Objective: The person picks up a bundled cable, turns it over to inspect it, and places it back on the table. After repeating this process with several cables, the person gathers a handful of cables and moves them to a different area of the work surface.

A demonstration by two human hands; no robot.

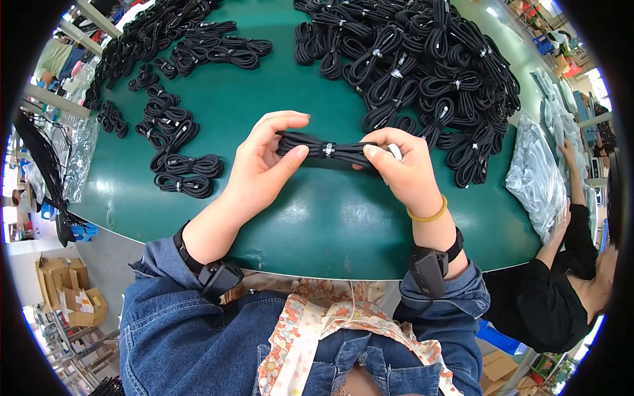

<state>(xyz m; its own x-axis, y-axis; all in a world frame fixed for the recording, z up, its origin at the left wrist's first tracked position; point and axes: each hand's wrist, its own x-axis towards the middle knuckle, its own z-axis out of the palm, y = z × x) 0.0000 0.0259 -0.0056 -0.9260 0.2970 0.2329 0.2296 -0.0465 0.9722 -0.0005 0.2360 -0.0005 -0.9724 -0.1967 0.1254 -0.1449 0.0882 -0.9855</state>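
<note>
A coiled black cable bundle (327, 150), tied round its middle with a black band that carries a pale mark, is held level above the green table. Its left end lies in my left hand (267, 158), the thumb along the near side and the fingers curled behind. My right hand (404, 162) pinches the other end between thumb and fingers. Something small and white (395, 152) shows at the right fingers; I cannot tell what it is. Parts of both cable ends are hidden by my fingers.
A large heap of tied black cables (429, 66) covers the table's far right. More bundles (188, 175) lie in a row on the left. Clear plastic bags (536, 175) sit at the right edge, beside a person in black sleeves (551, 284). Cardboard boxes (72, 290) stand lower left.
</note>
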